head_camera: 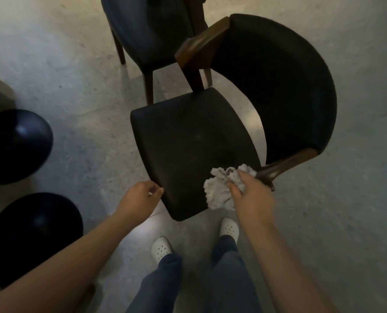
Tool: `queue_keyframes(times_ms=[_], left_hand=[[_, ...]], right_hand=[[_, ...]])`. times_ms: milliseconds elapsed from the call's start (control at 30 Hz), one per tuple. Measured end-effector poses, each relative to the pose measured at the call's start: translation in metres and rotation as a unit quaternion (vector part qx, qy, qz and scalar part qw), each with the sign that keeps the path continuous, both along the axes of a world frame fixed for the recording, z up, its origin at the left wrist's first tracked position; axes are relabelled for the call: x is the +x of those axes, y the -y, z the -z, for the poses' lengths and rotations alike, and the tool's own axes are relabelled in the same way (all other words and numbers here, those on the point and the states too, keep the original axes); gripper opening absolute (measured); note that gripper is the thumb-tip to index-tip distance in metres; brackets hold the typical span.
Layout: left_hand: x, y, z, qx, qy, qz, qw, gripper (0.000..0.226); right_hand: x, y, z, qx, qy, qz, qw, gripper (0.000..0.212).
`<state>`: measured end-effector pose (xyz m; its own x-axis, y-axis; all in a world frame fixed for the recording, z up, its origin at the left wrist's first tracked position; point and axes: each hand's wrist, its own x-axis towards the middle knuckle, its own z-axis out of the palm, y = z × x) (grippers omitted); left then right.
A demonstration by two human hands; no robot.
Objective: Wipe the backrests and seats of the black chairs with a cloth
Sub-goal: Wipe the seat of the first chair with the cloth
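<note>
Grasping crumpled cloth [221,190] in right hand [250,196], pressed on seat's [188,141] near right corner beside armrest [280,167]. Touching seat's left edge with curled left hand [140,197]; grip unclear. Beyond: curved backrest [278,82], second chair [147,35]. Left: two dark round objects [16,145].

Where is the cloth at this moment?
In the head view, the cloth lies crumpled on the near right corner of the closest black chair's seat, gripped by the right hand, close to the wooden armrest.
</note>
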<state>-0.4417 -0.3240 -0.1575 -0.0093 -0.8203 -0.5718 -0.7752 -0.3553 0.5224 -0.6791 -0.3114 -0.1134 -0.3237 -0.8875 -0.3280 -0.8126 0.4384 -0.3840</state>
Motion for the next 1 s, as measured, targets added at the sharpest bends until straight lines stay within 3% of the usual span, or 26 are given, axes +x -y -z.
queue_keyframes(times_ms=[133,200,400,667,800,933,1000], left_hand=[[0.010,0.009,0.005,-0.006,-0.009,-0.005,1.000,0.021],[0.015,0.016,0.011,-0.006,-0.010,-0.014,1.000,0.021],[0.018,0.049,0.033,-0.009,-0.003,-0.044,0.999,0.023],[-0.012,0.117,0.060,0.001,0.014,-0.058,0.998,0.021],[-0.028,0.152,0.083,-0.015,0.014,-0.087,0.996,0.025],[-0.043,0.179,0.116,0.006,0.045,-0.076,0.996,0.043],[-0.049,0.192,0.132,0.007,0.057,-0.062,0.996,0.048]], right_hand=[[0.019,0.022,0.008,-0.021,0.028,-0.014,0.999,0.063],[0.021,0.038,0.014,-0.043,0.061,0.001,0.997,0.060],[0.012,0.102,0.042,-0.018,0.034,-0.075,0.996,0.033],[-0.015,0.183,0.081,-0.010,0.031,-0.113,0.993,0.031],[-0.034,0.223,0.099,-0.011,0.080,-0.095,0.992,0.050],[-0.054,0.265,0.124,-0.037,0.061,-0.148,0.986,0.025],[-0.062,0.285,0.140,-0.044,0.045,-0.169,0.984,0.023]])
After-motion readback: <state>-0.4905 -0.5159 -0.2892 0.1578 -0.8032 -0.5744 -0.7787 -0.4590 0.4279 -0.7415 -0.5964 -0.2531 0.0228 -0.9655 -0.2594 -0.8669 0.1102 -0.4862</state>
